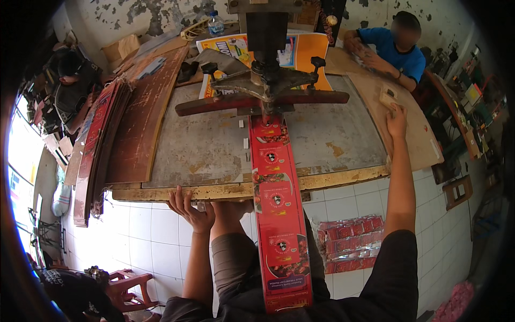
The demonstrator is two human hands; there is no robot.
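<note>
Around me the floor (155, 236) is white square tile, bright with daylight from the windows (19, 161) on my left. The far wall (134, 13) is pale plaster, its paint flaking in dark patches. A red plastic stool (129, 287) stands low on my left, and wooden shelving (456, 190) lines the right side.

A small printing and packaging workshop. A worn metal-topped worktable (209, 145) carries a cast-iron press (265, 80); left of the table lean stacked red printed sheets (96, 150), below it lies a bundle of red wrappers (351, 244), beyond it peeling walls (134, 13).
</note>
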